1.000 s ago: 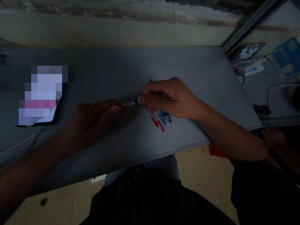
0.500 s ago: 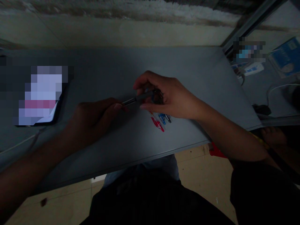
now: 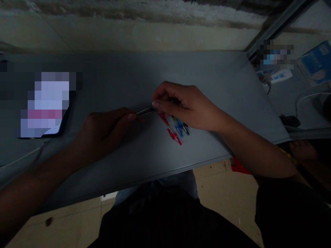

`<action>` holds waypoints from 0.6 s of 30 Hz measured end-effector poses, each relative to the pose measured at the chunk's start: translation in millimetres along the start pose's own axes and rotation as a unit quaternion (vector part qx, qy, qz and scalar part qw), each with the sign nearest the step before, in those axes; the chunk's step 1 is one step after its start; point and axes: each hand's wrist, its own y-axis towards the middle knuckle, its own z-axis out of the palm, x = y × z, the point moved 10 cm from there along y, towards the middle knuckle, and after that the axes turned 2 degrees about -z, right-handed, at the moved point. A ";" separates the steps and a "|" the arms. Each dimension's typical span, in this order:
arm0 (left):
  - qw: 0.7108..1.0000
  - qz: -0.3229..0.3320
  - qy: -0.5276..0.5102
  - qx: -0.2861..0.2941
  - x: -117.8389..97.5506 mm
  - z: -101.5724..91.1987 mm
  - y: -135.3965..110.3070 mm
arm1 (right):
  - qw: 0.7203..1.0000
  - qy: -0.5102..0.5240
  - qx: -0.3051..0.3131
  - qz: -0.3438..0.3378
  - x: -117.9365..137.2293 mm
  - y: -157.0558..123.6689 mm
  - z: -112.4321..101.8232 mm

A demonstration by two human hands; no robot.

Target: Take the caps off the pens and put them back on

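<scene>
Right hand (image 3: 190, 107) has come back down, fingers pinched on one end of the pen refill (image 3: 144, 111). Left hand (image 3: 103, 132) fingers clamp the other end, just over the bench (image 3: 219, 79), next to the red-and-blue pen parts (image 3: 177, 130).

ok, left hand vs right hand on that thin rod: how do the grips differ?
The left hand is curled in a loose fist, thumb on top of the thin rod; the right hand pinches the other end with its fingertips. The left hand sits over bare gray table; the right hand hangs over small red and blue pieces. Shared: both are shut on the same rod.
</scene>
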 end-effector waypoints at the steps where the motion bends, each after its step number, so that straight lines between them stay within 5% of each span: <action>1: 1.000 -0.001 0.001 0.000 -0.9 -0.3 0.5 | 1.000 -0.013 0.004 0.006 -0.9 0.1 0.1; 18: 0.999 -0.006 -0.024 0.021 5.5 7.3 -2.0 | 0.997 0.067 -0.044 -0.003 -1.0 0.6 -9.6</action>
